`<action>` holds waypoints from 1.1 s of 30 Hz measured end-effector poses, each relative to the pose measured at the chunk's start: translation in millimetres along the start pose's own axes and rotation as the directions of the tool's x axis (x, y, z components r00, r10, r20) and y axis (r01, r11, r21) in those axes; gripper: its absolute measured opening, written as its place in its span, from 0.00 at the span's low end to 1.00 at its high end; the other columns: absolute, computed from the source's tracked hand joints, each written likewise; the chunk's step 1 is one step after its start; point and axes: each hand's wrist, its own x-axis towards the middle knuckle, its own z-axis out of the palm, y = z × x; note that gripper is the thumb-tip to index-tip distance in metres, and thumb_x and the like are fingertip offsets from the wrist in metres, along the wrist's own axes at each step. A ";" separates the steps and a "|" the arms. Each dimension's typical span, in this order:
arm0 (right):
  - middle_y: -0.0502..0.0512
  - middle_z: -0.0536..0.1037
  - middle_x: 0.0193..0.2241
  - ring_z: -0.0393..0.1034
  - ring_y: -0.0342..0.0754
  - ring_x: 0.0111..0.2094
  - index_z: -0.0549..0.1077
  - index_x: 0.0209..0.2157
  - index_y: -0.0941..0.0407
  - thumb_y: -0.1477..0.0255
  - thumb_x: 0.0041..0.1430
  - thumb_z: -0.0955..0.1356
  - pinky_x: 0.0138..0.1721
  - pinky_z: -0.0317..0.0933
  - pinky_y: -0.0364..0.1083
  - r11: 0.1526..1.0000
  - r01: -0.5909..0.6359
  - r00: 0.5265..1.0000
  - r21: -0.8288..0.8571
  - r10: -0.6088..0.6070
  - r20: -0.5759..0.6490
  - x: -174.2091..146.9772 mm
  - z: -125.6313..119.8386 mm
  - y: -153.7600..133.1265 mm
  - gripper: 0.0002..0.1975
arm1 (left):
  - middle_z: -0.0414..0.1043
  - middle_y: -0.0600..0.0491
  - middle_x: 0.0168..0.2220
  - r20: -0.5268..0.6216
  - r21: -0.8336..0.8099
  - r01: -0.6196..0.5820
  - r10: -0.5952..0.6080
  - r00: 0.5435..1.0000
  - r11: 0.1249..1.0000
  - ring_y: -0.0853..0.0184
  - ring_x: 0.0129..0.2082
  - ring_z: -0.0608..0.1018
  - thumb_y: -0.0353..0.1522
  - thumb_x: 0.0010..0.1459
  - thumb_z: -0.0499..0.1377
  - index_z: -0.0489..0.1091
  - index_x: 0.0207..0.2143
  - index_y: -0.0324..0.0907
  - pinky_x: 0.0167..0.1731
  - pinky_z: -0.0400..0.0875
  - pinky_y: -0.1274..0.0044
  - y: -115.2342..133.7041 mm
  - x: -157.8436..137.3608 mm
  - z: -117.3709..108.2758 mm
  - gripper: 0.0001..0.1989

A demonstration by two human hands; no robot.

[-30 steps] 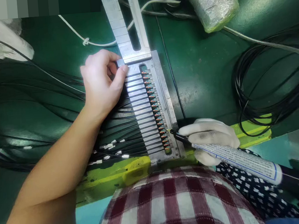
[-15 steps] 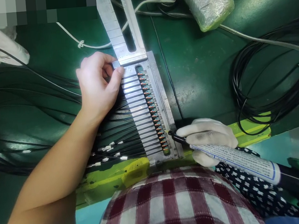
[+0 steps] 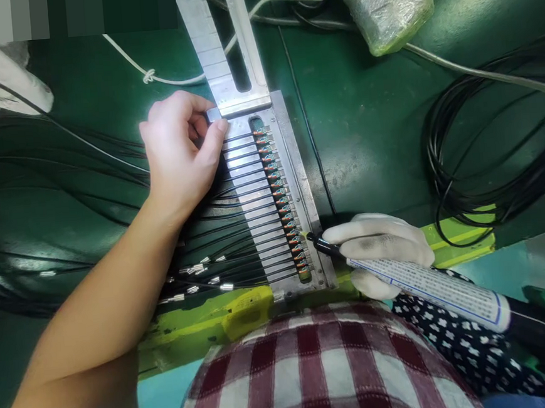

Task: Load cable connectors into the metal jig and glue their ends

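My bare left hand pinches the left edge of a metal fixture between thumb and fingers, near the hinge of its raised slotted cover. Black cables lie side by side across the fixture, ending in a row of small connectors with coloured wires exposed over a slot. In a white glove, my right hand grips a white tube with printed text, apparently glue. Its black nozzle points at the lower connectors, with a yellowish tip beside them; whether it touches them I cannot tell.
Coiled black cables lie at the right of the green table. A plastic-wrapped block rests at the back. White cloth is at the far left. A knotted white cord crosses behind the fixture. Yellow edging runs along the front.
The nozzle tip has shifted slightly up along the connector row. My left hand keeps its place on the fixture, and the whole view has moved a little.
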 end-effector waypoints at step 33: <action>0.52 0.84 0.35 0.76 0.44 0.23 0.73 0.32 0.50 0.65 0.59 0.70 0.27 0.73 0.45 0.999 0.021 0.999 0.031 -0.020 -0.032 -0.8 -4.0 -13.9 0.05 | 0.66 0.56 0.28 -0.014 -0.015 0.022 -0.022 1.000 1.000 0.63 0.35 0.72 0.28 0.54 0.64 0.70 0.38 0.42 0.44 0.66 0.64 3.6 -0.5 -0.9 0.08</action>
